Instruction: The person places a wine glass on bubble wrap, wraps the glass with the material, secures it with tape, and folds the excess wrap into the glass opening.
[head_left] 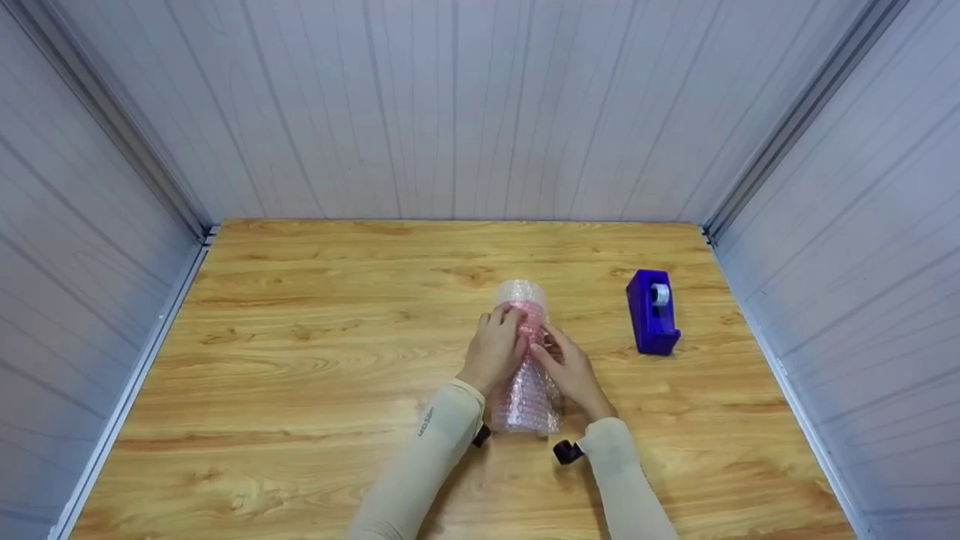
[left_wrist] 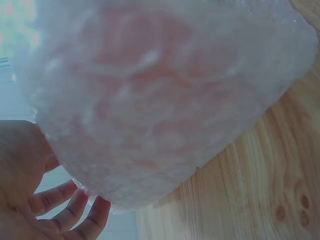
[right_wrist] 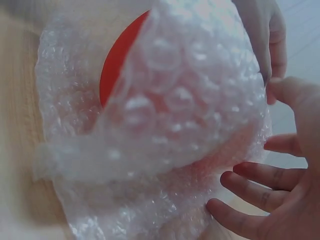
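A red object (right_wrist: 120, 62) with a rounded edge shows inside a roll of clear bubble wrap (head_left: 525, 405), looking pink through the layers. The roll lies lengthwise on the wooden table, its near end loose and gaping in the right wrist view. Over its upper left side my left hand (head_left: 495, 349) grips the wrap, fingers curved across the top. My right hand (head_left: 574, 371) holds the wrap from the right side, thumb on the upper surface and fingers (right_wrist: 255, 192) spread along the side. Most of the object is hidden by the wrap.
A blue tape dispenser (head_left: 652, 319) with a roll of clear tape (head_left: 660, 295) stands to the right of the bubble wrap. Pale panel walls (head_left: 450, 112) rise at the table's back and both sides. Small black wrist cameras (head_left: 568, 451) hang under my sleeves.
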